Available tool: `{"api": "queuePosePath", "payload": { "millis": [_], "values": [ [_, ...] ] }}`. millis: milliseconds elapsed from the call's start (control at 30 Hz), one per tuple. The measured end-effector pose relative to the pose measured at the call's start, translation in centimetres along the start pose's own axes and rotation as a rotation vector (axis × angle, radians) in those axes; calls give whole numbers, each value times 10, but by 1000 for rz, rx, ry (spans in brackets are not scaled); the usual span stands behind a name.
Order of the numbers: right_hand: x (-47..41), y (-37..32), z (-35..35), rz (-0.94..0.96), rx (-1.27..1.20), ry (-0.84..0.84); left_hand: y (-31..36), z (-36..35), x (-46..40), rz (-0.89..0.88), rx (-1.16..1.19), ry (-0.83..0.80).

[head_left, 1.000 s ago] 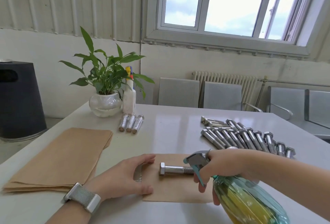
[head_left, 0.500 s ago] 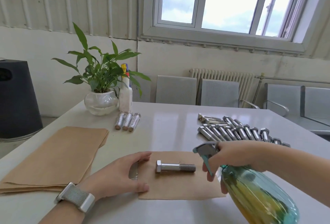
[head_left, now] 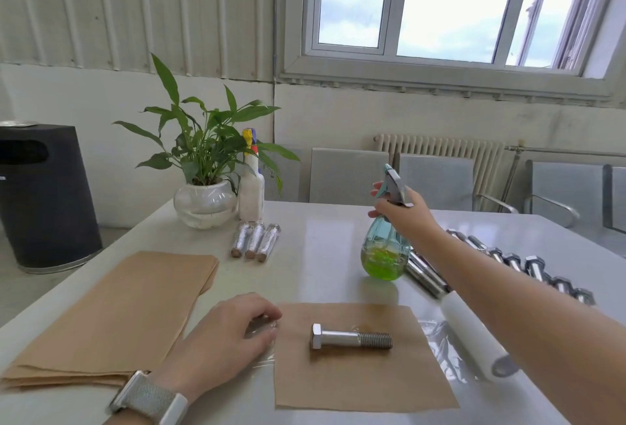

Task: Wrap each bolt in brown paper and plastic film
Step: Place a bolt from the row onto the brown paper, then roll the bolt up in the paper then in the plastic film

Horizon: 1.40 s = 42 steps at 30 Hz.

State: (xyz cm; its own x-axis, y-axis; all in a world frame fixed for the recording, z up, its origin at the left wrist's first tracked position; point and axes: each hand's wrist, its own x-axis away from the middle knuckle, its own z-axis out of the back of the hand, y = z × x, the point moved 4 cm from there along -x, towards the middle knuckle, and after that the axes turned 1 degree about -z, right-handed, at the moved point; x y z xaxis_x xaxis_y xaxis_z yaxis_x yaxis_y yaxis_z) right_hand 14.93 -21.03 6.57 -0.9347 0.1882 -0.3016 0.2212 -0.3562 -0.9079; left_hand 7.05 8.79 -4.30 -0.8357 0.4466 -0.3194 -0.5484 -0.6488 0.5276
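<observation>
A steel bolt (head_left: 350, 340) lies on a square of brown paper (head_left: 359, 377) near the table's front edge, over a sheet of plastic film (head_left: 262, 353). My left hand (head_left: 223, 336) rests on the film at the paper's left edge, fingers loosely curled. My right hand (head_left: 403, 211) grips the neck of a blue spray bottle (head_left: 382, 255) with green liquid, standing on the table beyond the paper. A roll of plastic film (head_left: 474, 336) lies right of the paper. Several bare bolts (head_left: 515, 262) lie in a row at the right. Three wrapped bolts (head_left: 255, 241) lie near the plant.
A stack of brown paper sheets (head_left: 111, 313) lies at the left. A potted plant (head_left: 203, 180) and a white bottle (head_left: 251, 187) stand at the table's (head_left: 318, 231) far left. A black bin (head_left: 44, 194) stands on the floor; metal chairs line the far side.
My right hand has carried the spray bottle from above the bolt to the table beyond the paper and stood it upright. The left hand stays at the paper's left edge.
</observation>
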Motion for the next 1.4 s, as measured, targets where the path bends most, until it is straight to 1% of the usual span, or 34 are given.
{"api": "queuePosePath", "payload": {
  "millis": [167, 233, 333, 400, 433, 467, 500, 533, 600, 667, 700, 733, 800, 900, 1000, 1100, 1167, 1200, 1333, 1400],
  "values": [
    [-25, 33, -8, -96, 44, 104, -2, 1, -3, -5, -24, 33],
    [-27, 40, -8, -129, 90, 86, -3, 2, -3, -2, -35, 46],
    [-17, 37, -3, -145, 107, 7, -1, 4, -4, -7, -52, 65],
    [0, 29, 7, -146, 129, 22, 2, 6, -4, -19, -57, 86],
    [15, 24, 16, -126, 185, 73, 5, 7, -3, -28, -51, 103],
    [34, 19, 25, -63, 264, 126, 8, 8, -3, -41, -46, 126],
    [59, 12, 32, 50, 365, 137, 11, 9, -2, -58, -46, 152],
    [86, 4, 32, 203, 467, 72, 15, 10, -1, -78, -48, 175],
    [143, -5, 19, 481, 715, -240, 24, 10, 0, -117, -52, 199],
    [181, 1, 6, 736, 1006, -507, 32, 9, 1, -158, -52, 199],
    [191, 7, 2, 819, 1126, -603, 36, 7, 1, -181, -54, 194],
    [197, 12, -3, 835, 1200, -686, 40, 6, 2, -203, -58, 186],
    [201, 18, -7, 820, 1221, -760, 47, 4, 3, -242, -85, 169],
    [198, 22, -12, 823, 1269, -726, 54, -1, 7, -277, -114, 106],
    [198, 25, -13, 803, 1266, -726, 58, -5, 9, -291, -126, 27],
    [198, 18, -15, 820, 1245, -550, 59, -8, 10, -295, -145, -43],
    [196, 14, -15, 766, 1185, -436, 59, -8, 8, -277, -162, -76],
    [195, 13, -15, 732, 1143, -409, 59, -7, 7, -267, -182, -95],
    [177, 20, -12, 559, 1051, -454, 62, -9, 3, -259, -306, -153],
    [168, 20, -13, 529, 1045, -412, 64, -9, 0, -258, -336, -152]
  ]
}}
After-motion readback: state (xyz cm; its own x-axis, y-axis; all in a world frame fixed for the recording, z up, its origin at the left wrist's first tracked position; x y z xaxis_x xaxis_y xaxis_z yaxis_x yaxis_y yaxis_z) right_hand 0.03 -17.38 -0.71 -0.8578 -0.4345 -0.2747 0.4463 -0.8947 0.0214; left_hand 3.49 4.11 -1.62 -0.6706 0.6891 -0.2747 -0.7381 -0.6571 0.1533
